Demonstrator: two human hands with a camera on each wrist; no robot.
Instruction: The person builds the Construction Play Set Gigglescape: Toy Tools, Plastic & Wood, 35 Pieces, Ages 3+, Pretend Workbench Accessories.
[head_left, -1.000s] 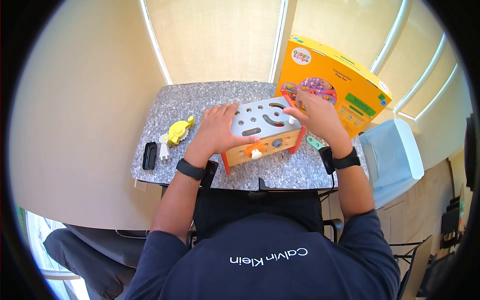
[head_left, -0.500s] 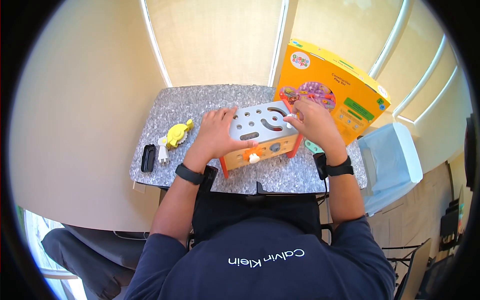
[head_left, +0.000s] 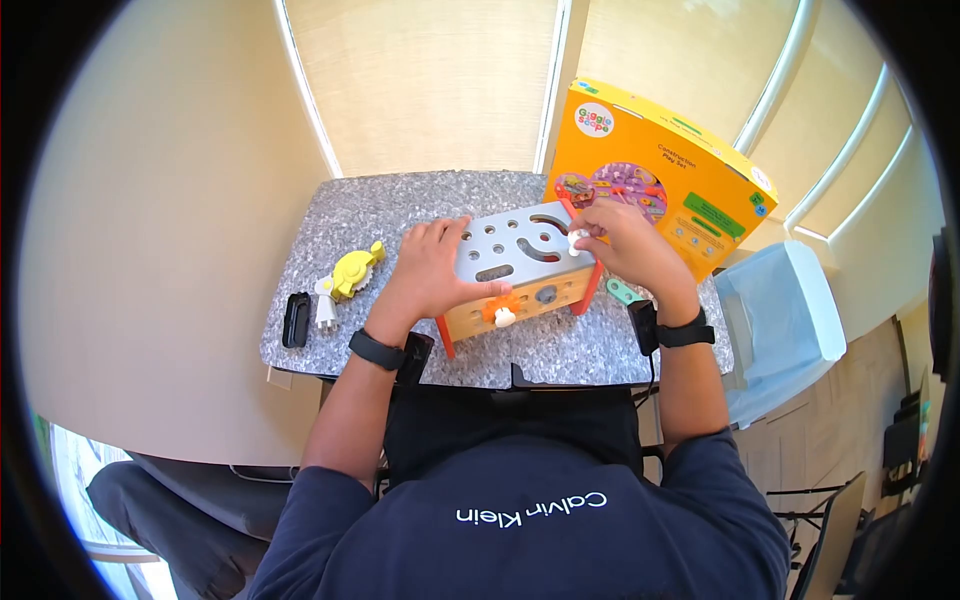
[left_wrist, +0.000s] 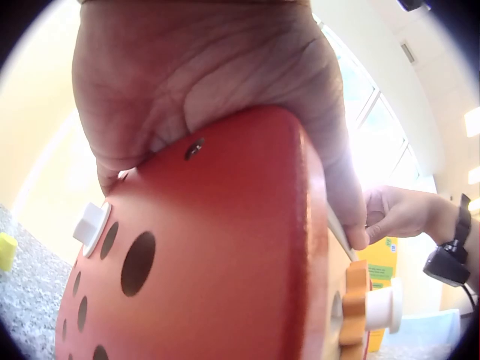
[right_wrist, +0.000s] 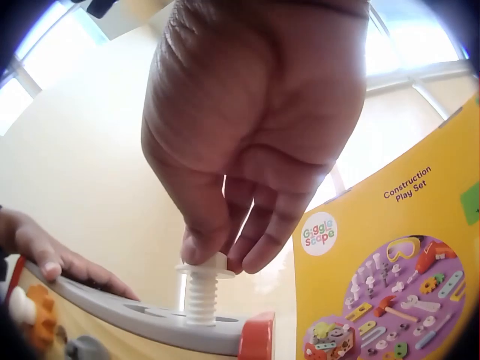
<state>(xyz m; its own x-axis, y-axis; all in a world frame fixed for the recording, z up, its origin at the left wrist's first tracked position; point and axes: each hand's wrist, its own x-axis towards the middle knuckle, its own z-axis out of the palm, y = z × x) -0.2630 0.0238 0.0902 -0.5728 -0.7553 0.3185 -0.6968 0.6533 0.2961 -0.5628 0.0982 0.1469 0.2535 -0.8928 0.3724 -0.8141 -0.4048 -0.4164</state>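
A toy workbench (head_left: 530,270) with a grey top, wooden sides and red ends stands on the table. My left hand (head_left: 430,268) grips its left end, palm over the red end panel (left_wrist: 225,217) and thumb along the front edge. Near the top's right end, my right hand (head_left: 640,248) pinches the head of a white plastic bolt (right_wrist: 202,296). The bolt is upright, its lower end at the grey top and much of its thread showing. On the front are an orange gear (left_wrist: 354,304) with a white bolt through it and a grey nut (head_left: 546,295).
Behind on the right stands a yellow play set box (head_left: 650,140). A green strip (head_left: 622,291) lies right of the workbench. To the left are a yellow toy piece (head_left: 355,272), a white piece (head_left: 326,308) and a black case (head_left: 296,320). A pale blue bin (head_left: 790,310) is off the right edge.
My right fingers have drawn closer round the white bolt's head and turned slightly. The left hand keeps its hold on the workbench, and the head view has shifted a little.
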